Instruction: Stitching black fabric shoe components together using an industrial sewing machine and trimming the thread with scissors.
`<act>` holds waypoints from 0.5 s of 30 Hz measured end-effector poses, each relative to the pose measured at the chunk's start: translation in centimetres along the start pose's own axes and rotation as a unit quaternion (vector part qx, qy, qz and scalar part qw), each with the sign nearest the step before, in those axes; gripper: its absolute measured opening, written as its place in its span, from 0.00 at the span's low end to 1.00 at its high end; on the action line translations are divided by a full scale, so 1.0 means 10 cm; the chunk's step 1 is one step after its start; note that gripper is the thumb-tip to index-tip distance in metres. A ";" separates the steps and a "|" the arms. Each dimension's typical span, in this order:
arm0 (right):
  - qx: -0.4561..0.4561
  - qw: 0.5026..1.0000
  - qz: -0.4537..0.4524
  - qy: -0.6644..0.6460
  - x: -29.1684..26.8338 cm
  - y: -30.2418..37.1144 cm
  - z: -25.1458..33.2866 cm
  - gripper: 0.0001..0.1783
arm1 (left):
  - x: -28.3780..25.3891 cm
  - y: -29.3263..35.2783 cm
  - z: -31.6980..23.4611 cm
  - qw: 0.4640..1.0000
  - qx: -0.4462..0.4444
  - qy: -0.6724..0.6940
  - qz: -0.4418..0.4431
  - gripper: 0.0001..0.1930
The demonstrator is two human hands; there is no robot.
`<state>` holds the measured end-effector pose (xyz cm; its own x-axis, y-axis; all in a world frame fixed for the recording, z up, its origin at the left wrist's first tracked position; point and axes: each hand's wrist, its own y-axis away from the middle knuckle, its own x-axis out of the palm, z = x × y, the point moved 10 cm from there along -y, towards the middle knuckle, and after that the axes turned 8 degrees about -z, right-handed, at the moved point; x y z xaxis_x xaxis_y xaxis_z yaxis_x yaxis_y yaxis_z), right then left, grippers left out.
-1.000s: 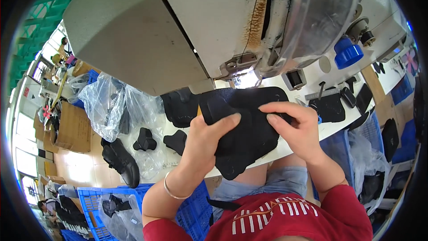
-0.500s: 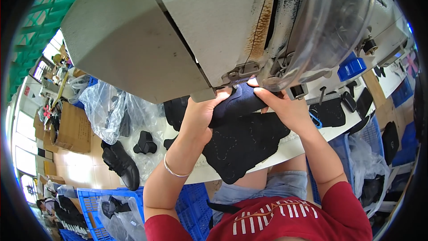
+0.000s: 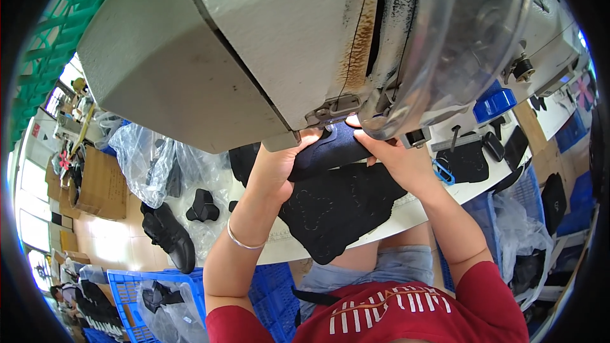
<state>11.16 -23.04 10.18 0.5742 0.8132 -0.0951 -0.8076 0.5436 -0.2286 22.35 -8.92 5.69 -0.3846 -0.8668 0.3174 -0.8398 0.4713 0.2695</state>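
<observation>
A dark navy and black fabric piece [image 3: 333, 148] lies under the sewing machine head [image 3: 254, 38], close to the needle area. My left hand [image 3: 279, 164] grips its left side, thumb along the edge; the machine hides some of the fingers. At the right end, my right hand [image 3: 399, 164] pinches the same piece, with the thumb on top and fingertips at its far edge. Nearer to me, a larger black fabric piece [image 3: 337, 216] with pale dashed stitch lines hangs over the table's front edge. The needle itself is hidden by the machine.
Right of my hand lie light blue thread snips [image 3: 443, 172], a black fabric piece [image 3: 467, 162] and a dark phone [image 3: 516, 146]. A black shoe [image 3: 168, 235] and clear plastic bags [image 3: 143, 155] are at left. Blue crates [image 3: 273, 298] stand below the table.
The view has shifted slightly, so machine and table sit a little further left. Both hands keep their hold on the fabric piece, with little visible movement against the machine.
</observation>
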 end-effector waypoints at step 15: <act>0.012 1.000 -0.012 -0.010 0.00 -0.03 -0.19 0.04 | 0.01 -0.04 0.05 0.999 -0.017 0.018 0.035 0.09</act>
<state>11.65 -23.55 8.42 0.5913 0.8034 -0.0701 -0.7965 0.5682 -0.2065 22.46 -9.34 5.13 -0.4278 -0.8254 0.3684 -0.7976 0.5365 0.2757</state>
